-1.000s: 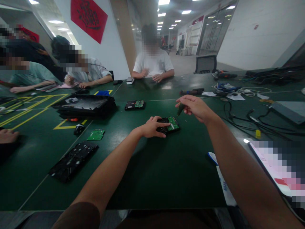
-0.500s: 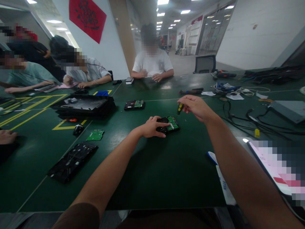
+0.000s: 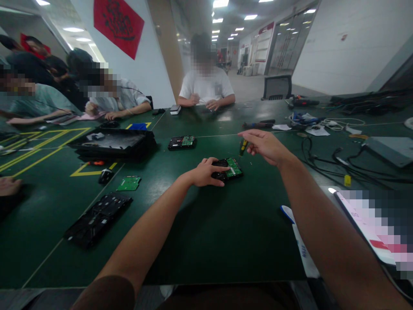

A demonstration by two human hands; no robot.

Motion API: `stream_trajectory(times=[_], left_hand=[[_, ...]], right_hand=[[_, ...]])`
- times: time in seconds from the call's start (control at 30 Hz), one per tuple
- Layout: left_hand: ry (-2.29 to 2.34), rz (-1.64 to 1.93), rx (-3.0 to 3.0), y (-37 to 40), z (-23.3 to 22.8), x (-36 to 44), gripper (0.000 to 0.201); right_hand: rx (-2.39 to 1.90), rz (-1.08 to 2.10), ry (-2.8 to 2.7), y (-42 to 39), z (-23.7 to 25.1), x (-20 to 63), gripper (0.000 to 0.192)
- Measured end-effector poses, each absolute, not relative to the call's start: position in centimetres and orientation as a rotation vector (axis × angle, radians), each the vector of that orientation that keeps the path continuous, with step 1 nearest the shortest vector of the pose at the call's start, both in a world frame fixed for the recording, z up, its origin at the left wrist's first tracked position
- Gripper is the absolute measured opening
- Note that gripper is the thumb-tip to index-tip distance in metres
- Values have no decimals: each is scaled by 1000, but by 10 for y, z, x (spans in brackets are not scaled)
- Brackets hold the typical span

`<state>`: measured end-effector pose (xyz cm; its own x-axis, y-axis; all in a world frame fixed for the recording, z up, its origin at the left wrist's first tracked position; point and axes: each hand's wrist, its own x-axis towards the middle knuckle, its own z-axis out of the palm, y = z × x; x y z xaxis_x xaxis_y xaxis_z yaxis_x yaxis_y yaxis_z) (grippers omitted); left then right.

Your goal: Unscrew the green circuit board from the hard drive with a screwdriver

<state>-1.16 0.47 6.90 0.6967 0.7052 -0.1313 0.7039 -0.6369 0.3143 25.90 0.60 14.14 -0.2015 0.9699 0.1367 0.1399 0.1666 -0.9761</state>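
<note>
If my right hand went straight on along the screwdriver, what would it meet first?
Most likely the hard drive under your left hand, near the right edge of its green circuit board; whether the screwdriver touches it is unclear.

The table point(image 3: 219, 241) is dark green, lined with yellow tape point(image 3: 87, 174) toward nine o'clock. Central is a black hard drive point(image 3: 235, 171) with bright green circuitry point(image 3: 232, 163). From it: a yellow-and-dark screwdriver point(image 3: 243, 147) at one o'clock, a yellow tag point(image 3: 347, 180) at three, a green board point(image 3: 128, 183) at nine, a black-scripted red poster point(image 3: 118, 28) between ten and eleven.
</note>
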Motion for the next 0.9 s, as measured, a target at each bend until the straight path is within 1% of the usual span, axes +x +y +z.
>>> stream_trajectory(times=[0.07,0.13,0.23,0.4,0.5,0.63,0.73,0.83,0.9], left_hand=[[1104,10,2568,4,69,-12,77],[1108,17,2565,4,70,-12,77],[1112,20,2561,3,70,-12,76],[1111,21,2564,4,69,-11,75],[1103,15,2556,5,69,-12,75],[1100,14,2547,5,69,-13,75],[1104,19,2544,6,68,-13,76],[1105,22,2541,6,67,-13,76],[1101,28,2544,6,67,-13,75]], right_hand=[[-1156,1076,-1552,8,141,259,15],[-1190,1061,-1538,9,140,259,16],[-1188,1110,-1523,9,140,259,17],[-1117,1216,-1486,4,143,255,23],[-1094,1248,-1501,1,145,256,22],[-1172,1095,-1606,2,146,258,14],[-1206,1031,-1591,4,145,259,16],[-1167,1094,-1599,4,143,257,17],[-1120,1152,-1603,3,143,256,21]])
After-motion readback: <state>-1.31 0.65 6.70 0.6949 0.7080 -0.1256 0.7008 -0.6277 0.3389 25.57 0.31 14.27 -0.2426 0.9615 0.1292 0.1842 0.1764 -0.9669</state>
